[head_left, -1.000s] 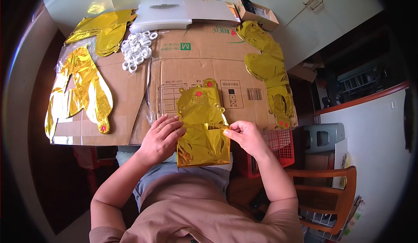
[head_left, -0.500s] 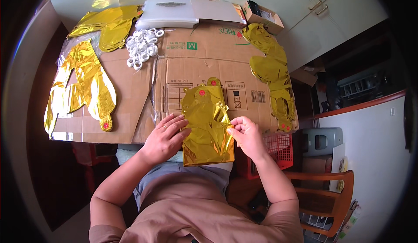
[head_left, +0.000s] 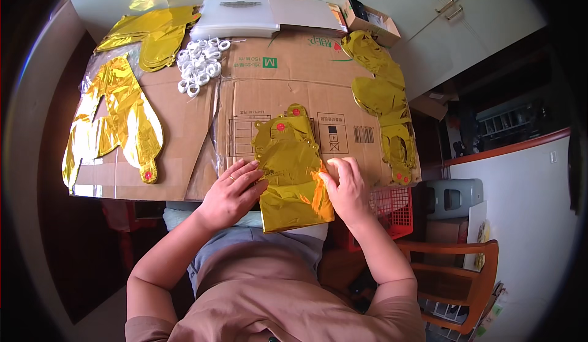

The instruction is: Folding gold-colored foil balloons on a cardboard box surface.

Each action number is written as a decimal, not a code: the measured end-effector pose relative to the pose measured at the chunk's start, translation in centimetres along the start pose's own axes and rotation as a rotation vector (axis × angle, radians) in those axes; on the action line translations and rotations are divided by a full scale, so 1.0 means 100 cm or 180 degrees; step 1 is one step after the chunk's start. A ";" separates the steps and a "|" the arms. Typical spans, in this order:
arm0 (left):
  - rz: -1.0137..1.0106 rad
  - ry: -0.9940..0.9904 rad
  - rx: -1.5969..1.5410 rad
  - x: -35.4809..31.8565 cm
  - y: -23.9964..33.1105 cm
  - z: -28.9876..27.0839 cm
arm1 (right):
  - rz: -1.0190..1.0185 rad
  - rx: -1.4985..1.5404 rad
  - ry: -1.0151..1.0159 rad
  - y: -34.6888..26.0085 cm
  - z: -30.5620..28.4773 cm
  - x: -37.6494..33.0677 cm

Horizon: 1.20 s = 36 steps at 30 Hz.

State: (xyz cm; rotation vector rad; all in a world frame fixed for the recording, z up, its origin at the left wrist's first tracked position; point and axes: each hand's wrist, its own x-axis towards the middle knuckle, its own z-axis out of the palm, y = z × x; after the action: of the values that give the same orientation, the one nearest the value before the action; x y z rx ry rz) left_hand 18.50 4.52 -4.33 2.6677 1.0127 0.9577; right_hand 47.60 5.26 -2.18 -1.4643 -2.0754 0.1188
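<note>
A folded gold foil balloon lies in front of me, its lower end jutting past the table's near edge. Two red dots mark its far end, and small tabs line its edge. My left hand rests along the balloon's left side, fingers stretched out over the edge. On the opposite side my right hand is closed at the foil's edge, its thumb on top and fingers curled. The foil is creased and shines orange beside that thumb.
Flattened cardboard covers the table. Gold foil pieces lie at left, with more foil along the right edge. White ribbon rolls are heaped at the back, near a translucent plastic case. A wooden chair stands at right.
My right hand has moved slightly, and its fingers curl more at the foil's right side. The foil there has folded over and shines orange. My left hand stays nearly still.
</note>
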 end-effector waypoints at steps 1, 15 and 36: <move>0.0012 -0.0005 0.0014 0.000 0.000 0.000 | -0.0268 -0.0233 0.0189 0.004 0.001 -0.001; -0.0030 -0.0071 -0.0014 0.000 -0.001 -0.001 | -0.1521 -0.0266 -0.0185 0.031 -0.022 -0.025; -0.0694 0.0120 -0.1033 0.004 0.000 -0.006 | -0.1266 0.0676 -0.0040 0.026 -0.006 -0.005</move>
State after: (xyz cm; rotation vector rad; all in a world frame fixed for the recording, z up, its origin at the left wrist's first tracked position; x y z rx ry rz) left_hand 18.31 4.70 -3.63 2.2344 1.0292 1.0289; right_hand 50.20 5.67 -2.95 -0.9100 -2.2431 0.1837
